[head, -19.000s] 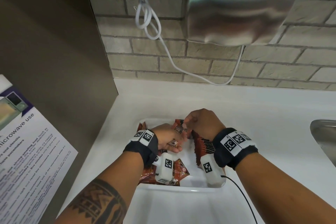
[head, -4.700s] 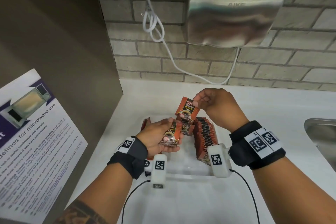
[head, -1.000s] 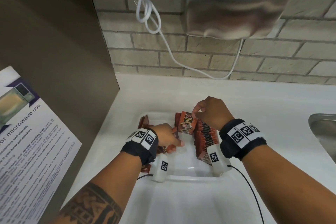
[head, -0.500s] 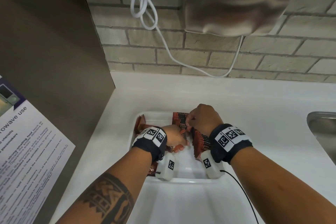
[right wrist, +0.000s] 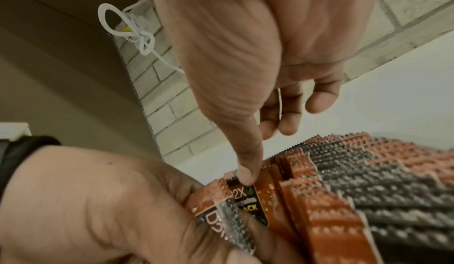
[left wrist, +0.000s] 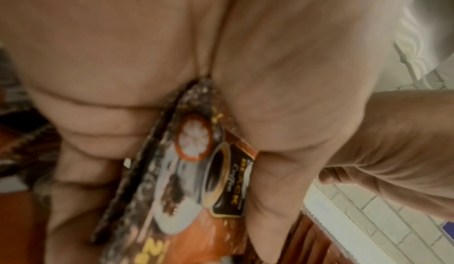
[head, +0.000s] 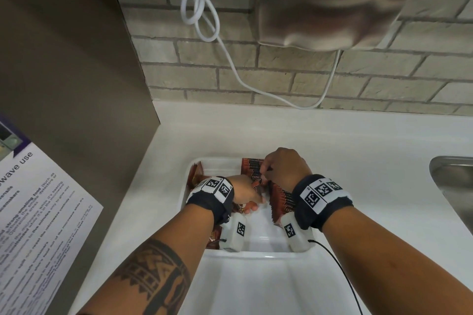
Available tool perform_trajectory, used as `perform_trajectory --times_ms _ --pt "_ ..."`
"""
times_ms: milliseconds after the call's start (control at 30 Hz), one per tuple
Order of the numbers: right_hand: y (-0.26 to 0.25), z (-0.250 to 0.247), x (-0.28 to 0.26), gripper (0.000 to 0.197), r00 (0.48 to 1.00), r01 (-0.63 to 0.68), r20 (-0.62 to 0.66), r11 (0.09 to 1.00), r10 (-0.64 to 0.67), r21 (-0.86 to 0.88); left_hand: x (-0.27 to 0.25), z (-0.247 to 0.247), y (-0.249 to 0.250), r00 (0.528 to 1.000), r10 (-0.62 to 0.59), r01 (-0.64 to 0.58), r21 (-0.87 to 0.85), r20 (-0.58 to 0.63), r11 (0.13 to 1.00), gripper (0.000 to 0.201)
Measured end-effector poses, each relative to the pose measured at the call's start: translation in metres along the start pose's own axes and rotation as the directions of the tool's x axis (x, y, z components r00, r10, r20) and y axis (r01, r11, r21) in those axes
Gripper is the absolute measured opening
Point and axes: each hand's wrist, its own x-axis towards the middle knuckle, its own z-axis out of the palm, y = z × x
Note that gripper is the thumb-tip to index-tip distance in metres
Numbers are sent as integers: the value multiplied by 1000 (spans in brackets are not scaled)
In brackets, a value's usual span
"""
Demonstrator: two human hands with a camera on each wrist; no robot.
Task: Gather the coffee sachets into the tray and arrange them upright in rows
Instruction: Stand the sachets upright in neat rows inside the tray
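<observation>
Working over a white counter (head: 332,151) below a brick wall (head: 256,77), a person sorts coffee sachets in a shallow white tray (head: 217,165) set at the counter's centre. From largest to smallest: a steel hand dryer (head: 332,2) hangs at 1 o'clock from the tray with its white cord (head: 199,15) looped at 12 o'clock, a printed microwave notice (head: 38,212) stands at 9 o'clock, and the rim of a steel sink (head: 450,176) shows at 3 o'clock.

Inside the tray, a long upright row of sachets (head: 280,198) already runs along the 3 o'clock side, packed edge to edge. Loose sachets (head: 195,172) still lie flat or leaning at the tray's 9 o'clock side, some hidden under the left wrist.

The left hand (head: 245,192) is closed around a small held stack of sachets (left wrist: 196,171), thumb on one face and curled fingers on the other, just beside the row. The right hand (head: 284,169) reaches down at the row's far end, its thumb tip (right wrist: 247,175) pressing the top edge of one sachet (right wrist: 248,202) into place; whether its forefinger also pinches that sachet cannot be told, and the remaining fingers hang loosely curled.

By the look of it, the job is past halfway: one row stands, while the held stack and the loose pile remain to be set upright.
</observation>
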Motion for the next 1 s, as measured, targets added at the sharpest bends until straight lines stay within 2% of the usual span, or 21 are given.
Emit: perform_trajectory --times_ms 167,300,467,733,1000 --pt "2 0 1 21 1000 -12 2 999 12 35 1 -1 -1 1000 7 -8 -34 -9 999 30" --pt "4 0 1 22 1000 -10 4 999 10 37 0 -2 -4 1000 1 -2 -63 -4 998 20" --pt "4 -2 -1 20 1000 -19 13 999 18 50 0 -6 -7 1000 -12 11 -111 -10 994 32" --pt "-3 -3 -7 22 1000 -20 3 1000 20 0 -2 -6 -5 1000 5 -7 -92 -22 996 21" --pt "-5 -9 -8 23 999 -41 19 999 41 19 -3 -7 -7 1000 -8 7 -121 -5 993 24"
